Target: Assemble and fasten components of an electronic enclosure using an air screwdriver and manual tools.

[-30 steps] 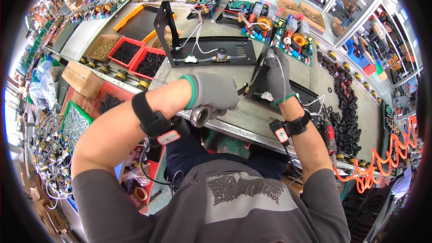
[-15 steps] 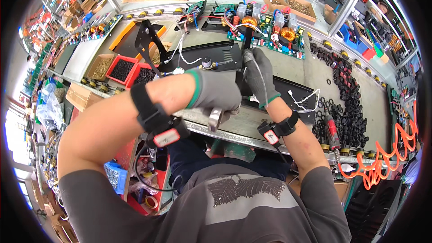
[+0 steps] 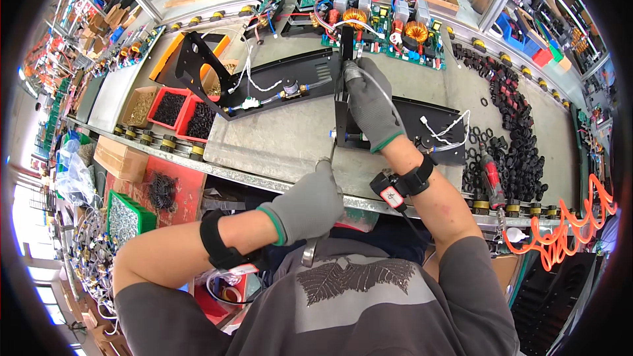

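My gloved left hand (image 3: 306, 204) is closed round a metal wrench (image 3: 308, 252), one end of which shows below the fist. Its thin upper end points at a blue-ringed fitting (image 3: 333, 134) on a black metal bracket (image 3: 341, 115). Whether they touch I cannot tell. My gloved right hand (image 3: 374, 105) grips the bracket's upright flange near its top. Across the back of that hand runs a grey tube (image 3: 386, 95). A second black bracket (image 3: 280, 79), to the left, carries a small cylindrical valve (image 3: 290, 87) and white wires.
Green circuit boards (image 3: 412, 43) with copper coils stand behind the brackets. Black rings (image 3: 511, 151) lie heaped at the right, beside a red power tool (image 3: 491, 175) on an orange coiled hose (image 3: 560, 231). Red bins (image 3: 168, 107) of small black parts sit at the left.
My left hand has swung down and toward me with the wrench, away from the bracket's front. The right hand, still gripping, has shifted slightly left in view.
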